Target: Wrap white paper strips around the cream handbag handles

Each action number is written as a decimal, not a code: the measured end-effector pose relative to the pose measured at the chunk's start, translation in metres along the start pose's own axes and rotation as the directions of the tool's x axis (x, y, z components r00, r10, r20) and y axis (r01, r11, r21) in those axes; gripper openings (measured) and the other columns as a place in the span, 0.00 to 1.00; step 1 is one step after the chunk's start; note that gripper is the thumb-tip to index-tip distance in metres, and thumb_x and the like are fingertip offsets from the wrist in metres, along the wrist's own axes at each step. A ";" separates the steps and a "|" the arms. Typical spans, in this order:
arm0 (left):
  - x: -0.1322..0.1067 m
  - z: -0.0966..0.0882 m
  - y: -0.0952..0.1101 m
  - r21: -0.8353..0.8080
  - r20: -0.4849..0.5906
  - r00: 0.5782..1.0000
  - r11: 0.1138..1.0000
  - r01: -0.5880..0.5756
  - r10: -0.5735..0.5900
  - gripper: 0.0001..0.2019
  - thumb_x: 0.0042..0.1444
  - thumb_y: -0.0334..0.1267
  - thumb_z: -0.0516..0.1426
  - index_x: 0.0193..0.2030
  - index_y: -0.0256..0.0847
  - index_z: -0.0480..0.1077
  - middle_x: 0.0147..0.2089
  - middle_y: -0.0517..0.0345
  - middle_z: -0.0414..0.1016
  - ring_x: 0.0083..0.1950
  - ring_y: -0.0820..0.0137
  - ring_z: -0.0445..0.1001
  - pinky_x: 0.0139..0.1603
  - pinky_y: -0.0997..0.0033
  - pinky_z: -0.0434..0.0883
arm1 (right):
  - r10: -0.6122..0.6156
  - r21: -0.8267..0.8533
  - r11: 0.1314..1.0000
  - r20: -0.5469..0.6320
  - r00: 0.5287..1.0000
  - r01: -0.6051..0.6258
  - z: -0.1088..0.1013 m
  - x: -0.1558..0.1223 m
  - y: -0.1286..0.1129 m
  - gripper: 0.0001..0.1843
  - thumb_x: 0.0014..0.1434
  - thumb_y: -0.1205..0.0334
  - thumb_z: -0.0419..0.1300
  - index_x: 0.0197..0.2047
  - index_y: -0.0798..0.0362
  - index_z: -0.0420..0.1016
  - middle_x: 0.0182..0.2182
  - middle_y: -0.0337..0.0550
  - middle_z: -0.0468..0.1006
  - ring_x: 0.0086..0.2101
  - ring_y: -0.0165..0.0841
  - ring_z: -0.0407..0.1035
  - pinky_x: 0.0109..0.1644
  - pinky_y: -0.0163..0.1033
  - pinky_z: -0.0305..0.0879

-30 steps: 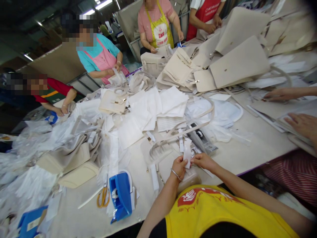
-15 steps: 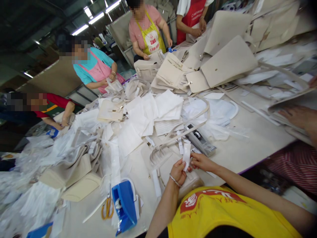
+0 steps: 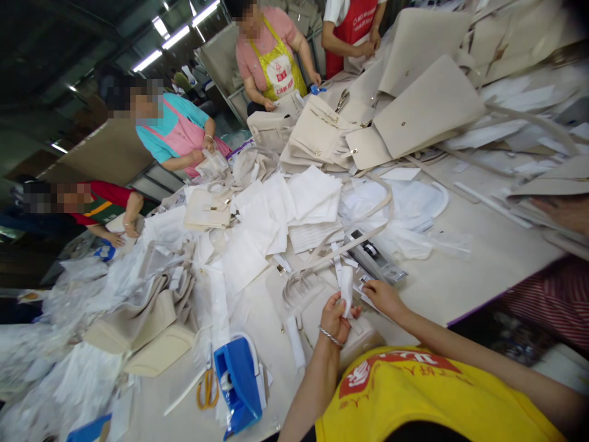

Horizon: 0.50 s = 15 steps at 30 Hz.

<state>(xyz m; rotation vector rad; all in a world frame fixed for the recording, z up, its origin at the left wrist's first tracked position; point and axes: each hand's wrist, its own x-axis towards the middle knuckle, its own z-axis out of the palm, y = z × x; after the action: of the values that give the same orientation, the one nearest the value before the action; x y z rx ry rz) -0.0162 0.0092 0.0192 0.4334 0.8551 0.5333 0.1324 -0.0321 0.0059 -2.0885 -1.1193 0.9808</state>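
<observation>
My left hand (image 3: 335, 318), with a bracelet at the wrist, is closed around a small white paper strip (image 3: 346, 290) and holds it upright. My right hand (image 3: 383, 296) sits just to the right of the strip with its fingers curled; whether it still touches the strip I cannot tell. Both hands hover over a beige handbag (image 3: 322, 307) that lies at the table's near edge, its long strap (image 3: 368, 230) running up and to the right.
A blue tape dispenser (image 3: 240, 380) and yellow-handled scissors (image 3: 208, 388) lie to the left. A grey tape dispenser (image 3: 375, 256) sits past my hands. White paper sheets (image 3: 276, 209) and beige bags (image 3: 414, 116) cover the table. Several aproned people work opposite; another person's hand (image 3: 564, 212) is at right.
My right hand has drawn slightly away from the strip, leaving it in my left hand. The camera has shifted, so the scene sits a little lower and to the right.
</observation>
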 end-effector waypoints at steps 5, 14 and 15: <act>0.000 0.010 -0.002 0.053 -0.098 0.993 0.996 -0.065 0.070 0.20 0.37 0.38 0.61 0.38 0.37 0.61 0.24 0.61 0.68 0.22 0.76 0.67 0.29 0.71 0.64 | -0.014 0.335 0.942 0.090 0.996 -0.017 -0.009 -0.022 -0.008 0.16 0.48 0.54 0.51 0.25 0.56 0.74 0.23 0.42 0.75 0.28 0.34 0.66 0.33 0.36 0.59; -0.005 0.015 -0.004 0.153 -0.090 0.982 0.977 -0.151 0.166 0.21 0.37 0.39 0.62 0.39 0.41 0.61 0.28 0.61 0.69 0.26 0.76 0.67 0.30 0.74 0.63 | 0.076 0.767 0.601 0.224 0.972 -0.224 0.006 -0.035 -0.035 0.13 0.41 0.55 0.59 0.25 0.57 0.74 0.19 0.38 0.72 0.22 0.30 0.63 0.30 0.36 0.58; -0.005 0.015 -0.004 0.151 -0.084 0.984 0.978 -0.146 0.159 0.21 0.36 0.39 0.62 0.39 0.41 0.61 0.29 0.60 0.69 0.28 0.76 0.68 0.31 0.74 0.64 | 0.069 0.789 0.565 0.249 0.966 -0.244 0.006 -0.034 -0.036 0.13 0.40 0.56 0.59 0.26 0.57 0.74 0.19 0.38 0.73 0.23 0.30 0.63 0.31 0.36 0.59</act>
<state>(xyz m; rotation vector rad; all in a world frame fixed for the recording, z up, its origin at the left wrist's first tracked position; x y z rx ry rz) -0.0060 0.0006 0.0285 0.6137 0.9617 0.6402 0.0983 -0.0431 0.0405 -1.3302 -0.3753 1.4619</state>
